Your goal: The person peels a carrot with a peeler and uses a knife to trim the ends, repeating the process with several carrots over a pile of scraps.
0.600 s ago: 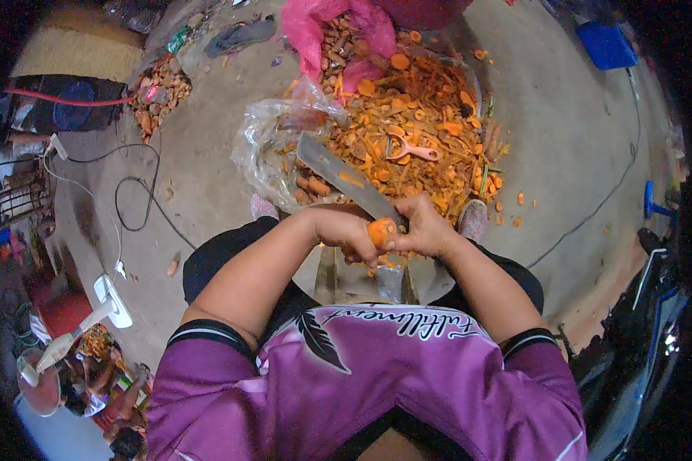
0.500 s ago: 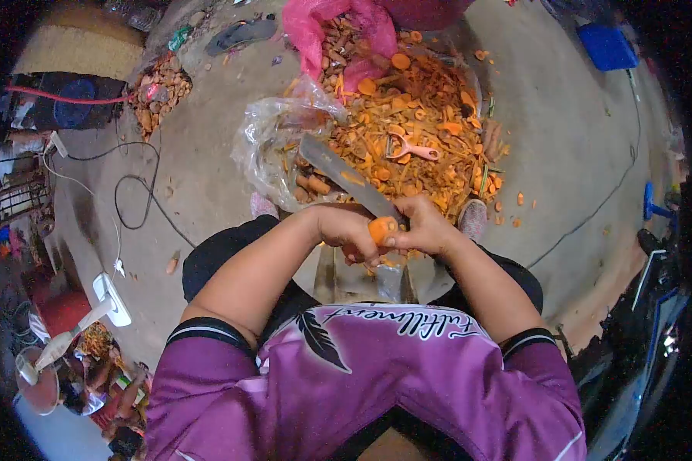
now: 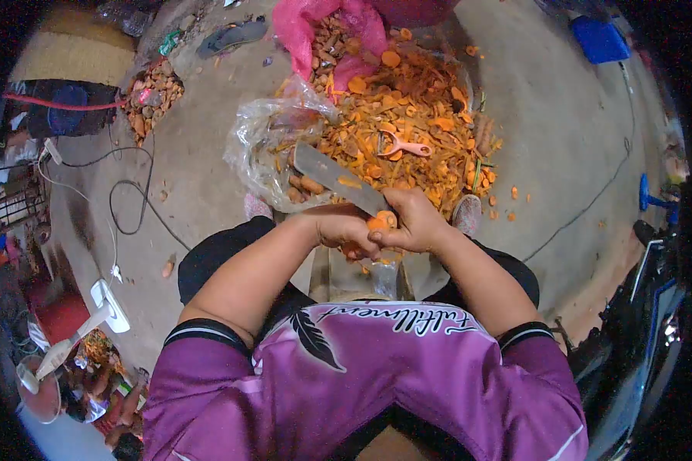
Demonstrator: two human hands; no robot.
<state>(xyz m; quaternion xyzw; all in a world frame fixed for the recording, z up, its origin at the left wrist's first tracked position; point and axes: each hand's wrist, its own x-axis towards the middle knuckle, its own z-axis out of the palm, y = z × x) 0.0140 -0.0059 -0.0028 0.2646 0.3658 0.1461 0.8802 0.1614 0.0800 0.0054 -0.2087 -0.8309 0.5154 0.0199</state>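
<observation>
My left hand (image 3: 346, 230) is closed around a carrot (image 3: 380, 221), whose orange cut end shows between my two hands. Wrapped on the handle of a broad-bladed knife (image 3: 334, 175) is my right hand (image 3: 412, 220), its thumb beside the carrot. The blade points up and left, with a bit of orange stuck on it. Just beyond my hands lies a heap of orange peelings and round slices (image 3: 419, 177). A pink peeler (image 3: 404, 145) rests on top of that heap.
A clear plastic bag (image 3: 257, 146) lies left of the heap, and a pink mesh bag (image 3: 294, 31) of unpeeled roots stands behind it. More roots (image 3: 155, 96) are piled farther left. A black cable (image 3: 134, 184) snakes over the floor; a blue dustpan (image 3: 600, 41) is at upper right.
My right hand and the knife have shifted slightly up and left against the carrot, and its cut end looks different. The whole view has also moved a little.
</observation>
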